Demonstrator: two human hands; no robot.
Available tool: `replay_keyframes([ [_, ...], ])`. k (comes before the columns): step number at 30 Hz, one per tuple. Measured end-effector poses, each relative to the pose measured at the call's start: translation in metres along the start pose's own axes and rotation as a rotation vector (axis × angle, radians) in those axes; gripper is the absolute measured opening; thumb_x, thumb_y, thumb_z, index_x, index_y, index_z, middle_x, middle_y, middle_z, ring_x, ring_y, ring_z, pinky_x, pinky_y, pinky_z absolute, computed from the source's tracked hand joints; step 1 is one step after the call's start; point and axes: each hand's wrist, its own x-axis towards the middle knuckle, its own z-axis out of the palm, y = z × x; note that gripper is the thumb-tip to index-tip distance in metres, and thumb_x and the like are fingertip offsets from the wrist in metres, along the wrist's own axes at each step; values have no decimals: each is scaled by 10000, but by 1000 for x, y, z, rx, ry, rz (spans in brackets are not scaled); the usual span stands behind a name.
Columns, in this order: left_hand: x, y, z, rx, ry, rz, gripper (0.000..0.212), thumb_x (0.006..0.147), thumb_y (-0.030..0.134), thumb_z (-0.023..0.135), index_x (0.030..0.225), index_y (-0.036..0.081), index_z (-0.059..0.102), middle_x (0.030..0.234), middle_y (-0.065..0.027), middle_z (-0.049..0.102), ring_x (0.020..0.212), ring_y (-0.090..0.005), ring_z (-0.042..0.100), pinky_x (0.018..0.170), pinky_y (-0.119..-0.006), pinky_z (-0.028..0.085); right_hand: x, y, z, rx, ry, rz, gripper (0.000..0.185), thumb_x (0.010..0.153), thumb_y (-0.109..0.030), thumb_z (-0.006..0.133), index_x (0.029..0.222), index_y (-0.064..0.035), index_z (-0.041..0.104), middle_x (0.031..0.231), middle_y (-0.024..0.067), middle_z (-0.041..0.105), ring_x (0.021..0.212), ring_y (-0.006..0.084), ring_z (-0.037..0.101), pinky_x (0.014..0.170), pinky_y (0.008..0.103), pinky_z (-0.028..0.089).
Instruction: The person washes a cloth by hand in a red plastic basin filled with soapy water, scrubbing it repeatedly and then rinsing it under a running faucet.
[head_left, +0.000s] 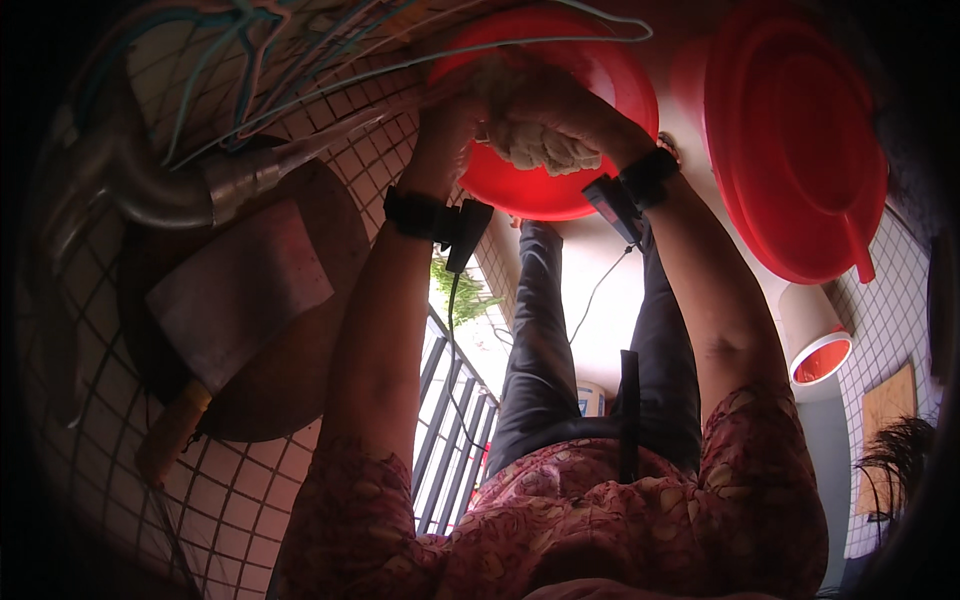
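Both hands are together over a red plastic basin, holding a pale, bunched-up wet cloth. My left hand grips its left side, with the fingers lost in dark shadow. Across the cloth's top and right side bends my right hand. What looks like a stream of water runs from a metal faucet at the left towards my left hand. Folds of the cloth hang below the hands, above the basin's floor.
Plastic-coated hangers hang at the upper left, close to the faucet. A cleaver lies against a round board by the tiles. At right are a large red plastic lid or basin and a white bucket. Cables trail from both wrist straps.
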Motion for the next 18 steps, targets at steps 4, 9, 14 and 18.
replay_keyframes([
  [4,8,-18,-33,-49,-29,40,257,616,-39,518,867,-31,576,764,-74,575,601,-140,549,472,-240,424,-2,-2,-11,35,-125,307,312,760,-141,554,1036,5,534,868,77,594,719,119,563,646,244,463],
  [9,5,-26,-61,-218,-83,-31,317,691,4,496,1001,-35,550,907,-114,583,745,-183,566,644,-289,474,-4,-9,-8,56,70,98,249,788,-188,525,939,4,572,796,59,596,667,104,564,617,229,460],
  [14,-5,-17,-38,-511,-61,-9,176,799,75,504,934,-26,557,966,-131,586,915,-244,561,787,-374,471,-6,25,-64,690,-57,495,235,789,-183,539,934,-1,571,813,49,599,689,102,568,634,222,461],
  [18,4,-27,-39,-607,-63,-30,254,868,171,469,1047,-3,516,1048,-117,555,977,-231,532,837,-372,442,-2,44,-51,-457,-85,-167,270,777,-142,566,1016,-18,556,892,62,605,799,124,583,715,254,467],
])
